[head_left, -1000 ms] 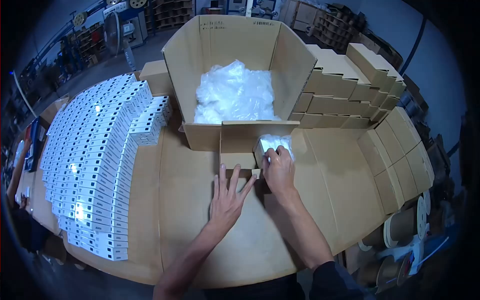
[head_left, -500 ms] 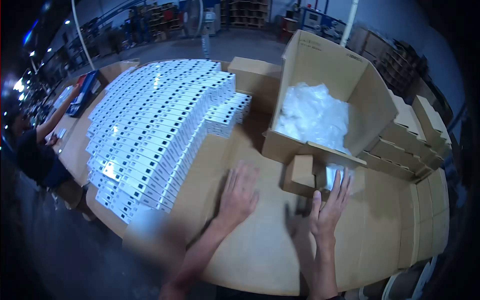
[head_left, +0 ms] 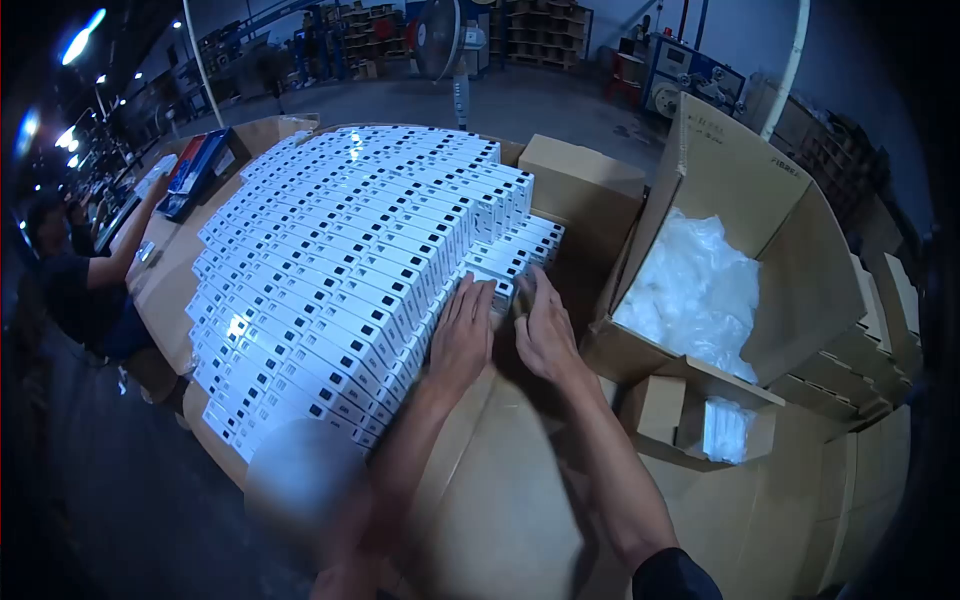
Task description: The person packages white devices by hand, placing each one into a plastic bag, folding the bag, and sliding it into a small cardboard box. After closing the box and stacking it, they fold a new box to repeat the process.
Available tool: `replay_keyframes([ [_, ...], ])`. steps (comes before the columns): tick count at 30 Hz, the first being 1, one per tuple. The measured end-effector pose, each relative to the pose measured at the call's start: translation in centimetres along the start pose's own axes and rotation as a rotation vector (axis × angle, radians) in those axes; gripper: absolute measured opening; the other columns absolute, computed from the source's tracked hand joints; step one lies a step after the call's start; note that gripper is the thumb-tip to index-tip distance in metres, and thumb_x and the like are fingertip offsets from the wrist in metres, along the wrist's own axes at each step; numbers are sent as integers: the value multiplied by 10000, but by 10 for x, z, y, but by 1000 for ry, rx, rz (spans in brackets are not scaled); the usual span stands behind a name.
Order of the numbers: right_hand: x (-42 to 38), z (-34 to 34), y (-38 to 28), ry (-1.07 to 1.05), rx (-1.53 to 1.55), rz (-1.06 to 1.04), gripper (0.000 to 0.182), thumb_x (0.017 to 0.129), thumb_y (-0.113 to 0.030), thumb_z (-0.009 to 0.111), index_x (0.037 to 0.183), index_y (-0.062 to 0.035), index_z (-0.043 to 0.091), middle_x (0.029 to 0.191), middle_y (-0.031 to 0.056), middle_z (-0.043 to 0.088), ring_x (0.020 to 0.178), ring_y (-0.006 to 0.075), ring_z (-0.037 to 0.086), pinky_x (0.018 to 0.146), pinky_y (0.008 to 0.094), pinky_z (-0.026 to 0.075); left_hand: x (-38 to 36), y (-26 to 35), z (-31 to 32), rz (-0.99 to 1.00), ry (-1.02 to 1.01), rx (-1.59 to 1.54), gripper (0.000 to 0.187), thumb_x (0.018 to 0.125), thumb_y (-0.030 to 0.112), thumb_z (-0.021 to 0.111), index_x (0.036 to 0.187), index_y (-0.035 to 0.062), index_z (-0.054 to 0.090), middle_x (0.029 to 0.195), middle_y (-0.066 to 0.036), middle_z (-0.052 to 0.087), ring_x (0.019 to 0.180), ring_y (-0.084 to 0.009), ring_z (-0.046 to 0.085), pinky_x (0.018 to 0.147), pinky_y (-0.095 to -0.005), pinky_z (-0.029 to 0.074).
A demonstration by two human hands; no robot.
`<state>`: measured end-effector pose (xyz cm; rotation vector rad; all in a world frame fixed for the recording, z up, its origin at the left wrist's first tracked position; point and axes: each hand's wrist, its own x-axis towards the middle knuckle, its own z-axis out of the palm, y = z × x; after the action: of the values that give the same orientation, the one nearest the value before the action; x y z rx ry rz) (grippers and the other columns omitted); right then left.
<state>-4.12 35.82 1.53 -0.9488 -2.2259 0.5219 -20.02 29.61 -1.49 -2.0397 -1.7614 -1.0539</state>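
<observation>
Rows of small white boxes (head_left: 330, 270) with dark square marks are stacked in layers on the cardboard-covered table (head_left: 490, 500). My left hand (head_left: 463, 340) lies against the near right side of the stack, its fingers stretched forward at the lower boxes. To its right, my right hand (head_left: 545, 325) reaches to the end of the lower row (head_left: 520, 250), fingers bent forward; whether it grips a box cannot be made out. Both hands are close together, with a narrow gap between them.
A large open carton (head_left: 740, 160) holds clear plastic bags (head_left: 695, 290). In front of it sits a small open box (head_left: 660, 408) with plastic-wrapped pieces (head_left: 727, 430). At the left, another person (head_left: 80, 270) reaches toward a blue and red box (head_left: 195, 175).
Both hands have moved forward to the white stack, my right hand coming left from the small open box. The view has shifted, so the table's contents sit differently in it.
</observation>
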Motion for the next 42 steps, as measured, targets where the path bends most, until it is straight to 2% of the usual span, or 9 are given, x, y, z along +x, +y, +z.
replay_keyframes([
  [6,1,1,1,-33,41,3,832,819,7,545,1561,37,169,1487,280,482,1431,458,383,1201,514,326,6,1,-7,0,91,127,431,861,-29,641,1289,18,642,1118,-159,585,1053,-316,600,893,-434,503],
  [11,-25,-23,-20,77,160,-33,743,863,-25,571,1555,11,302,1497,327,435,1426,475,399,1209,490,321,-8,17,-30,-28,142,88,301,803,12,735,1103,28,724,1115,-147,601,1076,-340,601,922,-453,497],
  [15,-71,-70,-55,-214,889,360,609,1062,-228,579,1605,-215,304,1239,120,594,1013,150,580,871,323,519,-31,71,-76,-19,200,-34,387,749,-53,769,1123,37,725,1168,-131,578,1205,-369,564,994,-496,499],
  [19,-102,-117,-75,-201,1149,371,387,1090,-230,536,1462,-123,537,1118,16,611,959,87,561,833,265,514,-29,129,-101,175,191,-215,414,739,-39,811,1135,38,715,1173,-145,579,1147,-357,601,937,-468,540],
  [25,-134,-223,-54,98,945,296,230,1039,-23,481,1101,-5,701,1031,76,704,970,137,640,857,287,523,38,196,-110,146,14,-715,279,837,82,788,1086,26,675,1069,-151,655,910,-273,668,800,-367,558],
  [28,-133,-277,-31,383,114,164,242,941,35,517,1005,-28,743,908,149,646,931,231,661,831,330,509,103,208,-65,272,-236,-723,254,895,102,736,1120,10,663,1100,-146,666,933,-278,674,813,-358,559],
  [35,-109,-311,44,480,-131,168,287,962,-78,554,1188,-71,730,1271,235,590,1192,402,601,1043,458,463,193,233,84,474,-642,-421,473,873,237,783,1267,30,626,1234,-193,636,1159,-354,614,1022,-452,494],
  [39,-106,-310,59,492,-98,208,302,947,-133,600,1217,-76,724,1319,238,581,1265,408,566,1095,452,437,209,224,103,511,-669,-487,342,867,262,797,1052,0,679,1098,-184,685,1084,-357,649,944,-451,502],
  [42,-104,-308,67,483,-83,225,337,925,-217,682,1225,-72,726,1332,248,578,1258,407,578,1096,459,442,217,218,71,386,-653,-645,273,904,200,786,913,1,599,903,-109,652,880,-229,658,824,-364,521],
])
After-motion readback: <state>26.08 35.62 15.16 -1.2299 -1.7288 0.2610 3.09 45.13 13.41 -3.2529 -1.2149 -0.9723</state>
